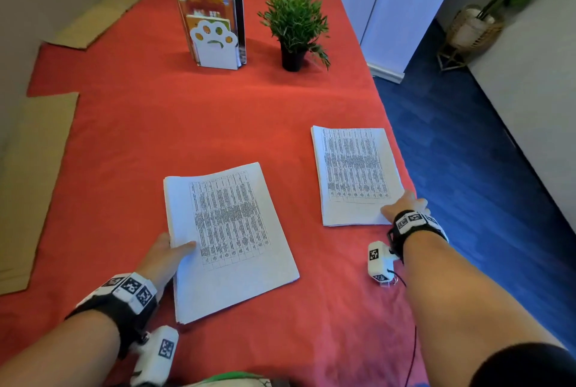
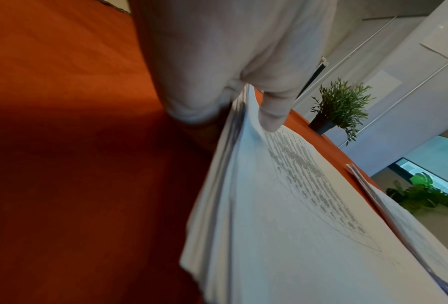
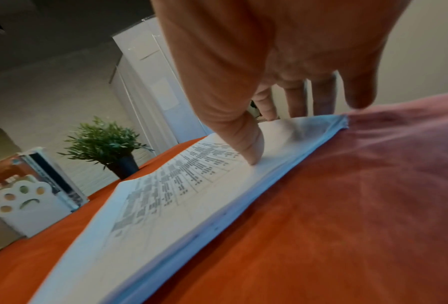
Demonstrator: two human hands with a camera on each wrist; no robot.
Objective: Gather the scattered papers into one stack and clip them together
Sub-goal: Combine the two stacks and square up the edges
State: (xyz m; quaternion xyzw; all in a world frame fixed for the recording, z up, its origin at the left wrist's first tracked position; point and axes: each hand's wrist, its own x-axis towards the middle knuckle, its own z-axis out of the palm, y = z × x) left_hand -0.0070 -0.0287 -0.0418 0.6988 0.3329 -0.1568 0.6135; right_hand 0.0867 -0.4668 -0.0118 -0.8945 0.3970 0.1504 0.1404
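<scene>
our left hand pinches the near paper stack at its left edge, thumb on top. our right hand lies relaxed, thumb pressing the far stack on the bench.

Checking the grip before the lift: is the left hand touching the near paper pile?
Touching. The left wrist view shows the left hand pinching the near paper pile, thumb on top.

Overhead head view; close wrist views

Red tablecloth, blue floor, white wall
</scene>
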